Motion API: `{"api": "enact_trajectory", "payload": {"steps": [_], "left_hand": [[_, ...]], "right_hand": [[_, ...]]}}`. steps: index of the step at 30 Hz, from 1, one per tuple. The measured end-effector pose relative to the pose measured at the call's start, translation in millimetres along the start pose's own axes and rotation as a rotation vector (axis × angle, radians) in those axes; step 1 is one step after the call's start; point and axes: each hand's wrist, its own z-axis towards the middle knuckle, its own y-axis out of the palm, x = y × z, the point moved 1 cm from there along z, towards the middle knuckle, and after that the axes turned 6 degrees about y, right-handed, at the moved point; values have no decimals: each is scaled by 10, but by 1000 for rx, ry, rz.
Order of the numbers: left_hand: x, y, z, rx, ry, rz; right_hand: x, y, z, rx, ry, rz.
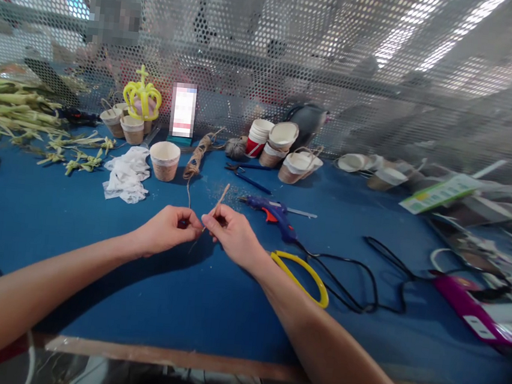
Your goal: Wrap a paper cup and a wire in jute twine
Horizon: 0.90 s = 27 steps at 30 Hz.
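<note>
My left hand is closed in a pinch on jute twine, which runs down to it from a twine bundle on the table. Right beside it, my right hand pinches a thin tan strand that sticks up past the fingers like a small stick. Whether this strand is part of the same twine I cannot tell. The fingertips of both hands nearly meet above the blue table. Ahead of my left hand stands a wrapped paper cup, upright, with white lace beside it.
A blue glue gun lies right of my hands, its black cord trailing rightward past a yellow ring to a purple power strip. Pliers, stacked cups, a phone and a yellow crown line the back, before a perforated metal screen.
</note>
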Motion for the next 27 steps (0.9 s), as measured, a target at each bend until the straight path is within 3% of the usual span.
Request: {"api": "enact_trajectory", "payload": {"steps": [17, 23, 27], "left_hand": [[9, 36, -1, 21, -8, 6], [21, 26, -8, -36, -72, -107], [23, 21, -8, -59, -88, -175]], "right_hand": [[-29, 24, -22, 101, 8, -96], [-19, 21, -14, -136, 66, 282], [-3, 10, -9, -149, 82, 318]]}}
